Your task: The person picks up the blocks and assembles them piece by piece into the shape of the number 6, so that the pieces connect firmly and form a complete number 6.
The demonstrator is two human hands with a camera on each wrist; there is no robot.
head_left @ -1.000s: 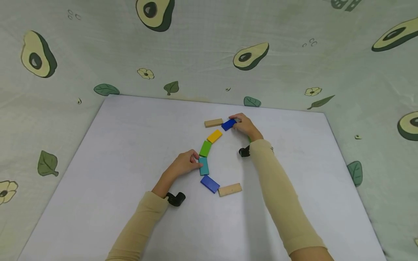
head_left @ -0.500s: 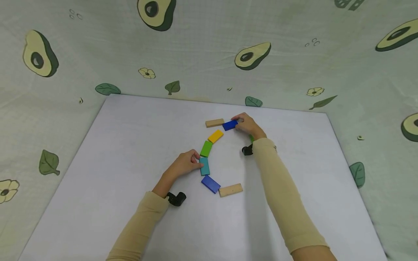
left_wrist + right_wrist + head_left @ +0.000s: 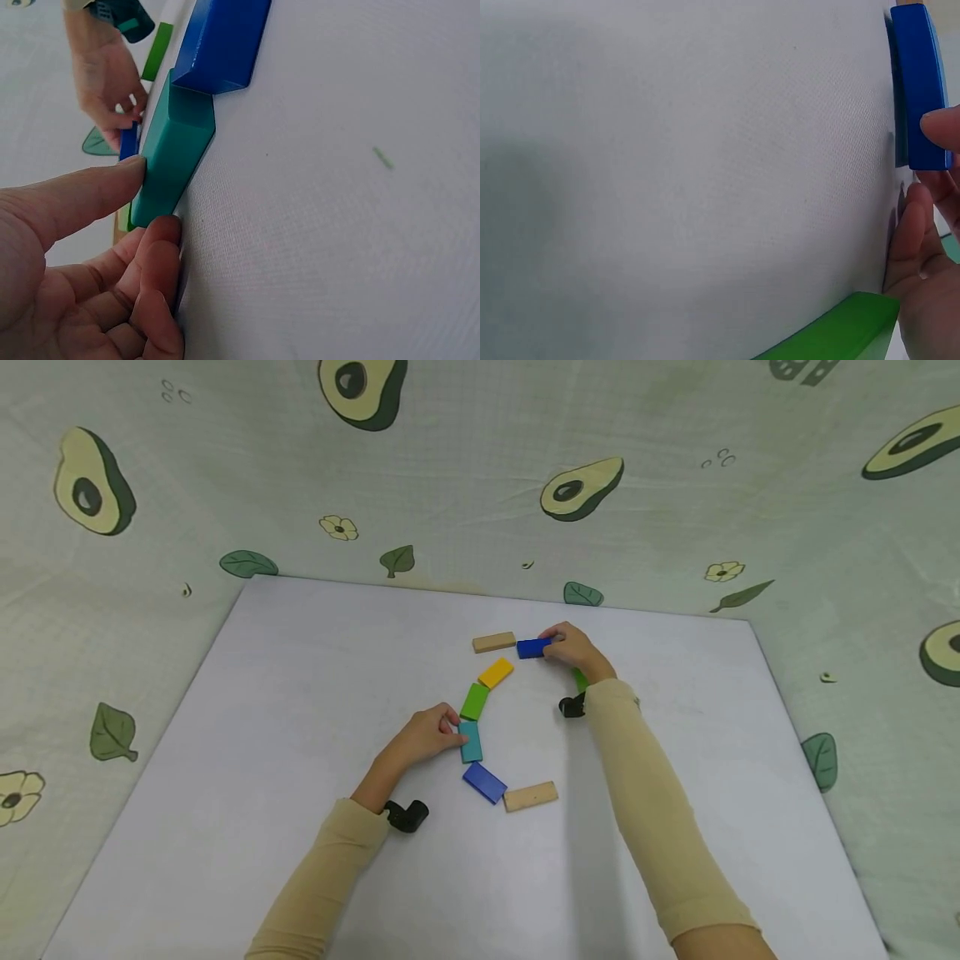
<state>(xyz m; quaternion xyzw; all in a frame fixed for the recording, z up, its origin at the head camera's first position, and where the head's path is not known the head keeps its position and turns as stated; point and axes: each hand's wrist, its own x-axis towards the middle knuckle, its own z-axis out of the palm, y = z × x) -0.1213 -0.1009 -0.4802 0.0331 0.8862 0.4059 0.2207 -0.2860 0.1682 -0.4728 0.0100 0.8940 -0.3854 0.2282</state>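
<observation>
Blocks [image 3: 472, 752], flat and oblong, lie in an open curve at the middle of a white table [image 3: 337, 677]. On the far stretch, the right hand [image 3: 572, 647] clamps the dark blue block [image 3: 917, 82], thumb on its near face, fingers behind. Farther down the curve, the left hand [image 3: 426, 735] holds the teal block [image 3: 169, 165], thumb on its face and curled fingers at its end. Both blocks are smooth, solid-coloured and straight-sided.

A pale wooden block [image 3: 531, 797] ends the near stretch, beside a medium blue block [image 3: 484, 782] that touches the teal one. Beyond the teal come a lime block [image 3: 474, 702] and a yellow block [image 3: 496, 673]. A green block [image 3: 580, 680] shows partly, behind the right sleeve [image 3: 611, 702].

Compared with a second ago, the dark blue block sits slightly farther right and lies nearly level, its slant mostly gone; the left hand and teal block match.
</observation>
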